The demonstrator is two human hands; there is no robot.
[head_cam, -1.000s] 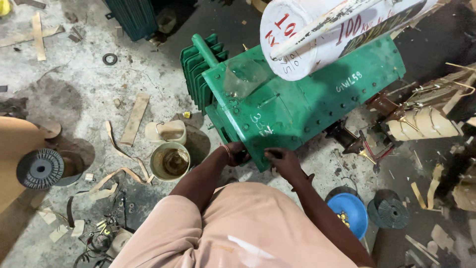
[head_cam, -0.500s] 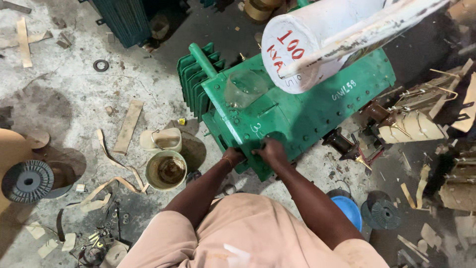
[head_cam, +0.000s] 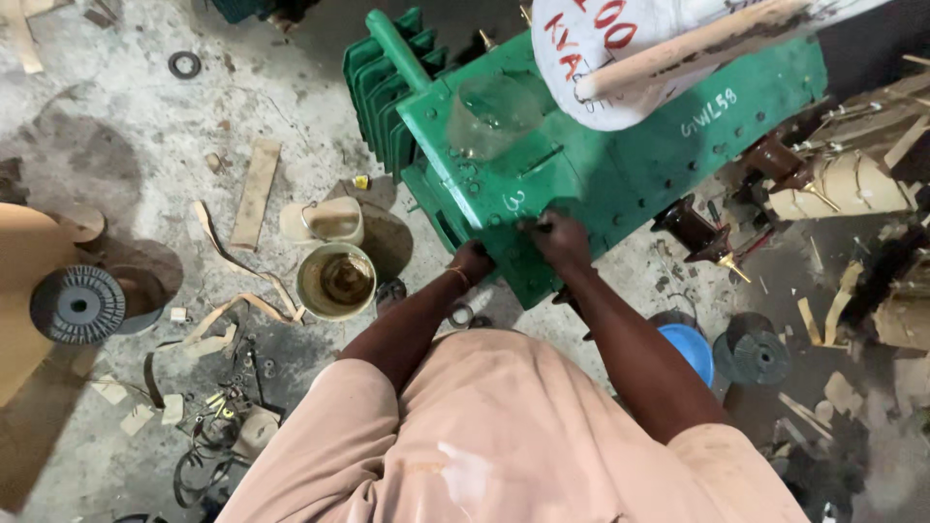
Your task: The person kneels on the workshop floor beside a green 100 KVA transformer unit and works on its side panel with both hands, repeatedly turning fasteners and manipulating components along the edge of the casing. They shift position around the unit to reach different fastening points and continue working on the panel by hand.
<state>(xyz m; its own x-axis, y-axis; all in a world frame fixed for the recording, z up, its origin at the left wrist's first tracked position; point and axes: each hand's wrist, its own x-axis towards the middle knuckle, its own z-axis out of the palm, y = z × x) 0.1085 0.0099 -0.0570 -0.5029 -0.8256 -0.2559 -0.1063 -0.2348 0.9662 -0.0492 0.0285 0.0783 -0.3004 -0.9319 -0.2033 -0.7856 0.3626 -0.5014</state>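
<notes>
Right hand (head_cam: 557, 237) higher (littered concrete floor (head_cam: 116, 165))

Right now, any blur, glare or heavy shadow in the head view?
Head view: floor and green metal box sharp; white drum at top bright, slightly washed out; right edge and top in deep shadow; both hands, left and right, dark, fingers hard to separate.

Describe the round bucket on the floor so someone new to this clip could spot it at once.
Start at the big green metal tank that both hands work on. On the concrete floor to its left stands the bucket, just below a pale jug. It alone is round, open-topped and holds dark brown liquid.
</notes>
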